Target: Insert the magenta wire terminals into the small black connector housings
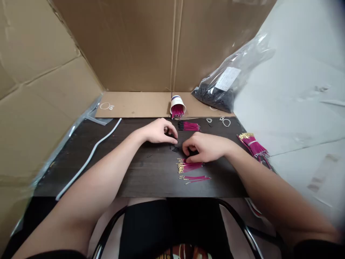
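My left hand (161, 131) is closed, its thumb and fingertips brought together just above several short black tubes (175, 149). Whatever lies between those fingertips is too small to make out. My right hand (205, 147) is curled, with its thumb at the upper edge of a pile of magenta wires with gold-coloured ends (188, 166); its fingertips are partly hidden. A few separate magenta wires (195, 178) lie closer to me. Beyond both hands is a row of magenta wires with black ends (190, 126).
A paper cup (176, 101) full of magenta wires lies tipped at the back. Rubber bands (226, 123) are scattered there. A plastic bag of black pieces (215, 95) leans at back right. A banded wire bundle (253, 144) sits right; a white tube (90, 158) lies left. Cardboard walls (129, 46) stand behind.
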Demonstrator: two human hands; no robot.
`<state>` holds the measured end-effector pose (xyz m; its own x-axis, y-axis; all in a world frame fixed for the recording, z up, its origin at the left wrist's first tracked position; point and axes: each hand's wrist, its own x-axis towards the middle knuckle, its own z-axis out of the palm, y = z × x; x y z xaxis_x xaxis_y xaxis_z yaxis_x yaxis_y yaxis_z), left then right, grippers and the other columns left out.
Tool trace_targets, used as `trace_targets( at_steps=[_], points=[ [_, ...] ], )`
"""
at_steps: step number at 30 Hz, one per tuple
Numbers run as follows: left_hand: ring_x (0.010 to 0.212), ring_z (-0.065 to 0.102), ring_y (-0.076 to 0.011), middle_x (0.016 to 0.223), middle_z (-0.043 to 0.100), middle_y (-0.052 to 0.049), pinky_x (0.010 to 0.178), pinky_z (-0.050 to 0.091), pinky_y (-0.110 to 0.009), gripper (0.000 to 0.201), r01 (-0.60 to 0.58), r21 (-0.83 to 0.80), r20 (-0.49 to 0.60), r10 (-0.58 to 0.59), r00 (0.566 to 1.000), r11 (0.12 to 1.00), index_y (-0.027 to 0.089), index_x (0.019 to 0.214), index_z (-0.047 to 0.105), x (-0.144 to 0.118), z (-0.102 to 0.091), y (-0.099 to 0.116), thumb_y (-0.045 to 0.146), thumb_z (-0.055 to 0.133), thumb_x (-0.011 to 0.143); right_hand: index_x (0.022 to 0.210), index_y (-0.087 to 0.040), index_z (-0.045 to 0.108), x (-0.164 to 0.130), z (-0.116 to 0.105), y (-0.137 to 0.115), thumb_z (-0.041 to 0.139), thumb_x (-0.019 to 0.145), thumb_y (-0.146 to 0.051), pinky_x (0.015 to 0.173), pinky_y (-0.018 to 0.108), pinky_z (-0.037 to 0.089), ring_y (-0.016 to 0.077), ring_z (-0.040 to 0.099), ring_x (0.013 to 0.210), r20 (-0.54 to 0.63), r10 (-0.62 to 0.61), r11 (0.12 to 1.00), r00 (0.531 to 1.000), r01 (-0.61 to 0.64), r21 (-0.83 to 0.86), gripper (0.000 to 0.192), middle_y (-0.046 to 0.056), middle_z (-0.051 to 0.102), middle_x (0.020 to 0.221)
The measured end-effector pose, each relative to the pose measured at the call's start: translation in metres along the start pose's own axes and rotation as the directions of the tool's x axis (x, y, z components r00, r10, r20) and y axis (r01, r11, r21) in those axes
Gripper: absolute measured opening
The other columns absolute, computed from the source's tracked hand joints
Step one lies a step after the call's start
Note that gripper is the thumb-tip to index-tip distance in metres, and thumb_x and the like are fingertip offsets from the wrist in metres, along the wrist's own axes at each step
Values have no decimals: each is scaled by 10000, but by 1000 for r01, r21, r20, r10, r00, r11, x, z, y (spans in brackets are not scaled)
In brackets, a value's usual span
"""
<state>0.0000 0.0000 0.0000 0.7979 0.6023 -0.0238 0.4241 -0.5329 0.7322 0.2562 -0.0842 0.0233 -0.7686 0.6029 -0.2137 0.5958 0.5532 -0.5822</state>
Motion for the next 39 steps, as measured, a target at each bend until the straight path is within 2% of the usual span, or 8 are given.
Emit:
trace_targets(
  at_steps=[6, 10, 15, 21, 26, 30, 34, 39],
  points=[
    [843, 621, -184, 954, 745, -56, 739, 438, -304, 299, 27, 124, 13, -29, 1000, 992, 269, 968, 895, 2, 2, 2, 506, 887, 786, 908, -136, 771, 0, 3, -8, 848, 975, -217, 639, 268, 259, 98, 483, 657, -17, 57, 997, 998, -58, -52, 130, -15, 601, 752],
    [843, 632, -185, 954, 757, -57, 732, 430, -312, 223, -8, 142, -8, 9, 1000, 990, 245, 927, 888, 1, 5, 4, 440, 833, 832, 943, -137, 773, 2, 6, -7, 780, 977, -126, 646, 270, 266, 101, 482, 670, -66, 24, 998, 998, -28, -64, 37, -16, 626, 783],
    [842, 651, -188, 939, 755, -51, 736, 440, -317, 146, -43, 216, -59, 57, 997, 975, 203, 885, 836, -1, 15, 13, 292, 749, 808, 957, -143, 763, 3, 12, -6, 720, 983, -100, 674, 276, 285, 110, 510, 724, -136, 8, 992, 991, -24, -123, 65, -3, 665, 871],
    [812, 655, -194, 903, 747, -31, 719, 420, -339, 107, -8, 333, -68, 32, 997, 943, 195, 839, 747, -2, 24, 24, 285, 712, 794, 899, -146, 736, 3, 13, -8, 729, 950, -115, 655, 289, 267, 114, 486, 694, -138, 40, 976, 990, -68, -206, 59, -5, 642, 827],
    [817, 639, -199, 948, 741, -37, 703, 406, -347, 97, -59, 412, -67, 94, 993, 909, 188, 865, 699, -3, 28, 28, 270, 692, 813, 877, -145, 733, 3, 15, -12, 745, 919, -162, 652, 297, 241, 120, 467, 675, -169, 43, 952, 985, -92, -292, 48, 6, 646, 820],
    [832, 649, -208, 973, 745, -52, 713, 418, -351, 123, -74, 426, -82, 120, 989, 902, 179, 906, 728, -4, 30, 27, 275, 708, 831, 858, -133, 718, 6, 19, -12, 738, 928, -209, 657, 318, 212, 134, 466, 677, -211, -3, 925, 977, -77, -372, 105, 37, 654, 837],
    [841, 648, -209, 965, 741, -47, 736, 433, -352, 110, -71, 412, -89, 118, 989, 908, 190, 896, 759, -3, 28, 25, 267, 724, 826, 901, -135, 731, 8, 22, -7, 723, 905, -199, 664, 321, 224, 140, 489, 701, -265, -73, 930, 962, -31, -367, 65, 39, 670, 885],
    [764, 591, -189, 872, 708, -38, 704, 401, -346, 64, 7, 406, -116, 44, 992, 914, 188, 831, 728, -1, 28, 24, 240, 693, 818, 903, -132, 762, 8, 21, -9, 723, 948, -216, 672, 329, 199, 159, 512, 712, -262, -44, 892, 964, -80, -445, 103, 66, 685, 885]
  ],
)
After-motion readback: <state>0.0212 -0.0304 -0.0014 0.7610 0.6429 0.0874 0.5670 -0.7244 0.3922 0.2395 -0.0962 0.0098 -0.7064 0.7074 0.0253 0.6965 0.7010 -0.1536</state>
